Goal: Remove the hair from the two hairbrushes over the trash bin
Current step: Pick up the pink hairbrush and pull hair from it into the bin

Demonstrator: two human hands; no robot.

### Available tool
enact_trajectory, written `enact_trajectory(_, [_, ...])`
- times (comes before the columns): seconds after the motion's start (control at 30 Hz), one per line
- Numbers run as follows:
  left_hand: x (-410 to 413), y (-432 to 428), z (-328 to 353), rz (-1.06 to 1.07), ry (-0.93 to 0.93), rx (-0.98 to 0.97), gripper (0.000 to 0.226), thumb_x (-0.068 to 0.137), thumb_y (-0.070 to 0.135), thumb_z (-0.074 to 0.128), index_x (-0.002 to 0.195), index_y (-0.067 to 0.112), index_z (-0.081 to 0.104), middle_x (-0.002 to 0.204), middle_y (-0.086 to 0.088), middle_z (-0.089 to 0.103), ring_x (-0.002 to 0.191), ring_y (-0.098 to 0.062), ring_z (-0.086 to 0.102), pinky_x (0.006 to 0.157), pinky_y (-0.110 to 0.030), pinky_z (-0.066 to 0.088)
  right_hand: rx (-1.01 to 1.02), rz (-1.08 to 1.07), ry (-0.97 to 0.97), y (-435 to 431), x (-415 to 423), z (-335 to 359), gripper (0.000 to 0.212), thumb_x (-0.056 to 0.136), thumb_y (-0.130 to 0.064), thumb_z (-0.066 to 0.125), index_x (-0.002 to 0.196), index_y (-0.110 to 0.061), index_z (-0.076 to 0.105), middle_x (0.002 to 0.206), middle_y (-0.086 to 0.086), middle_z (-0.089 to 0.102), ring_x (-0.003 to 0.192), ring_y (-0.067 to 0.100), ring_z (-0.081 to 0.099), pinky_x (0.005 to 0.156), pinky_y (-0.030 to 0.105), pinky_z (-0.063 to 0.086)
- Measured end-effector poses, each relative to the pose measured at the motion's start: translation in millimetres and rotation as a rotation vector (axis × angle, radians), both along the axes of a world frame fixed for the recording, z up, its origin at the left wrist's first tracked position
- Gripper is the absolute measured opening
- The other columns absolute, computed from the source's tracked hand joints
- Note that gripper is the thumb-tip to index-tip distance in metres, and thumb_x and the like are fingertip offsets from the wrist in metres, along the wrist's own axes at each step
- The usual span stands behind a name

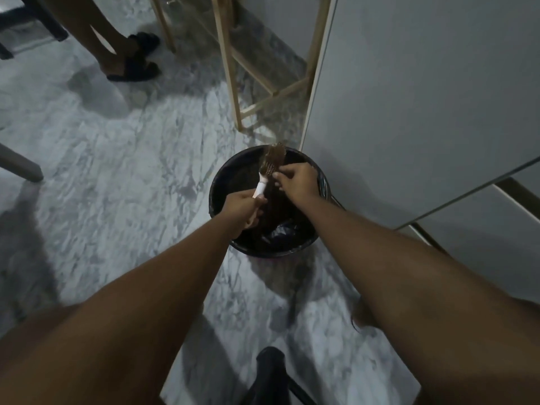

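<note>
The left hand [244, 210] on my feed is closed round the white handle of the hairbrush [272, 160], holding it just above centre frame with the bristled head pointing toward the top of the picture. The right hand [298, 182] comes in from the lower right; its fingertips [277, 172] are pinched together against the side of the brush head, though I cannot make out whether any hair is caught between them. Both hands and the brush hang directly over the trash bin [215, 182], a round black bucket standing on the pale marble floor [117, 171] in the middle of the frame. Inside the bin I see a black liner, with shiny crumpled plastic [280, 232] bunched near its lower rim. A dim brownish patch lies below the hands, too dark for me to identify. Just beside the bin, filling the right of the frame, is a white panel [409, 97]. A light wooden frame [226, 68] stands at the top centre. In the upper left another person's feet in black slippers [133, 70] rest on the floor, well apart from the bin.
</note>
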State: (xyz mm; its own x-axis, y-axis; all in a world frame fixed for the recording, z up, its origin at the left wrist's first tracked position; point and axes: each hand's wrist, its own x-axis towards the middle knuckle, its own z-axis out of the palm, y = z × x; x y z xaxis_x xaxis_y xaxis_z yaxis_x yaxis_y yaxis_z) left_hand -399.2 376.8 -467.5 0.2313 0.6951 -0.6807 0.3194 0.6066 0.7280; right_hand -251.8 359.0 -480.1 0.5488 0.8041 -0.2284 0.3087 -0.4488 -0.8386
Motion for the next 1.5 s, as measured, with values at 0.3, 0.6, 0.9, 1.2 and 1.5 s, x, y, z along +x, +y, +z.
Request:
enact_trajectory(0.3, [-9,3,-29,0.23,0.007,-0.022,0.023,0.101,0.015,0.053,0.083,0.01,0.067,0.072,-0.008,0.055,0.06,-0.014,0.052,0.048,-0.025,0.046,0.083,-0.125,0.049,2,-7,-17,0.01,0.094,-0.01,0.061,0.089,-0.009,0.07,0.076,0.008,0.071,0.064,0.015,0.069,0.068,0.041,0.062])
enact_trajectory(0.6, [-9,4,-32,0.289,-0.066,-0.105,0.027,0.103,0.018,0.047,0.086,0.006,0.064,0.076,-0.006,0.054,0.058,-0.011,0.048,0.044,-0.022,0.044,0.249,-0.401,-0.114,-13,-2,-10,0.009,0.097,-0.012,0.05,0.09,-0.009,0.055,0.083,0.013,0.067,0.07,0.026,0.066,0.064,0.039,0.054])
enact_trajectory(0.9, [-23,-4,-29,0.121,-0.133,-0.183,0.022,0.1,0.011,0.045,0.115,0.008,0.06,0.092,-0.004,0.063,0.061,-0.012,0.049,0.041,-0.02,0.035,-0.108,-0.05,0.067,-30,-11,-25,0.054,0.098,-0.024,0.052,0.148,-0.015,0.037,0.138,0.011,0.056,0.122,0.022,0.056,0.097,0.023,0.039])
enact_trajectory(1.2, [-27,-7,-29,0.009,-0.152,-0.099,0.017,0.101,0.013,0.051,0.113,0.015,0.063,0.097,-0.004,0.068,0.066,-0.014,0.051,0.045,-0.025,0.04,0.16,-0.11,-0.035,-6,-16,-23,0.02,0.087,-0.018,0.071,0.105,-0.011,0.075,0.095,0.005,0.076,0.083,0.017,0.073,0.086,0.036,0.059])
enact_trajectory(1.5, [-23,-8,-29,0.141,-0.149,-0.071,0.018,0.104,0.017,0.046,0.101,0.008,0.062,0.091,-0.004,0.063,0.06,-0.01,0.049,0.041,-0.02,0.037,0.436,-0.305,-0.049,-4,-5,4,0.014,0.089,-0.016,0.069,0.099,-0.009,0.077,0.077,0.001,0.073,0.064,0.013,0.068,0.071,0.033,0.061])
